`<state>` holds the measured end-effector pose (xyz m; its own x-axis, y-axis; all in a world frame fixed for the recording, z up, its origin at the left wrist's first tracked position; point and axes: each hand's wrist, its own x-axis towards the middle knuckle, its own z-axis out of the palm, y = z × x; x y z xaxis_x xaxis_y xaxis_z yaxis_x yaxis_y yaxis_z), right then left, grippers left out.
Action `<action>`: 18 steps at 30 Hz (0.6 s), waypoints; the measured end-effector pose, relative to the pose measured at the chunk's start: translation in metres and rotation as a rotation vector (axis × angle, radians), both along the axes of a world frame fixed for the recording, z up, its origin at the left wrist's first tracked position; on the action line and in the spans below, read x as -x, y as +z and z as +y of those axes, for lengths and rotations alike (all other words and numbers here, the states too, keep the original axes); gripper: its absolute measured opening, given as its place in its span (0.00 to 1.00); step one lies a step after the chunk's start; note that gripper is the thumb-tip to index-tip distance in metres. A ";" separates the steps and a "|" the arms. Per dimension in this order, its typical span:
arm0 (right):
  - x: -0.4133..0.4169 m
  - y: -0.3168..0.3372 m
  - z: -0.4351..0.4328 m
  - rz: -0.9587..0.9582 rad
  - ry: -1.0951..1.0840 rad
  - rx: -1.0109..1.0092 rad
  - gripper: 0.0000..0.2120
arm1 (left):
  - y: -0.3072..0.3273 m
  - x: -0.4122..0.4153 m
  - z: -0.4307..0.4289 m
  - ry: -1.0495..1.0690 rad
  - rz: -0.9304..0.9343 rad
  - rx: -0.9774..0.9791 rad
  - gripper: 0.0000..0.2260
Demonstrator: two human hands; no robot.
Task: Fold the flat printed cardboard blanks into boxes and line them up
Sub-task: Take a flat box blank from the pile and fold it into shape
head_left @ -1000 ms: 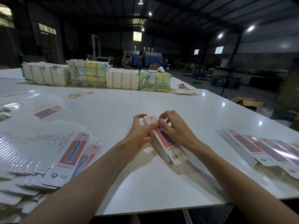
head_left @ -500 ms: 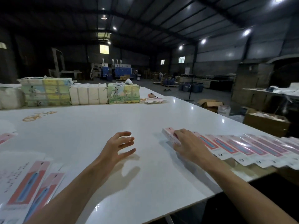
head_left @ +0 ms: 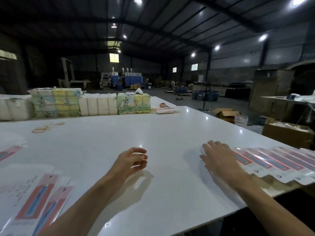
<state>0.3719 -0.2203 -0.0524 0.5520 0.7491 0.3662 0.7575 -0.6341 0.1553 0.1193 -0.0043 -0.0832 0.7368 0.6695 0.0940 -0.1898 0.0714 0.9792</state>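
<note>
Worker's-eye view over a white table (head_left: 105, 142) in a dim warehouse. At far left, the flat printed blanks (head_left: 35, 200) lie fanned in an overlapping heap at the table's near edge, close beside the left forearm, apparently the supply yet to be folded. Beyond them, loose rubber bands (head_left: 46, 127) lie on the bare surface, and wrapped bundles (head_left: 97, 103) stand shoulder to shoulder along the far edge, well apart from the work. At centre, the left hand (head_left: 131, 160) hovers just above the table, fingers loosely curled around nothing, thumb near the fingertips. It looks free to go for the next blank. To its right, the right hand (head_left: 219, 159) lies palm down, fingers straight and slightly spread, pressing on the leftmost box (head_left: 201, 150), of which only a pale edge shows past the fingers. The flat press seems meant to seat this box snug against its neighbour. From there the row of folded boxes (head_left: 276, 163) runs off to the right along the table's edge, red printed faces up, each touching or overlapping the next, so the line reads as the finished tally. On the floor beyond stand open cardboard cartons (head_left: 226, 113). By the look of both piles, one box is being placed and many blanks remain
</note>
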 end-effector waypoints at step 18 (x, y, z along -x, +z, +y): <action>0.121 -0.045 0.144 0.073 0.507 -0.153 0.11 | 0.079 0.053 0.020 0.240 0.923 -0.780 0.10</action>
<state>0.2513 -0.0762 -0.0978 0.1631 0.8695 0.4662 0.9800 -0.1974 0.0253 0.0664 0.0158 -0.0045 0.6052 0.7952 0.0381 0.6684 -0.5335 0.5183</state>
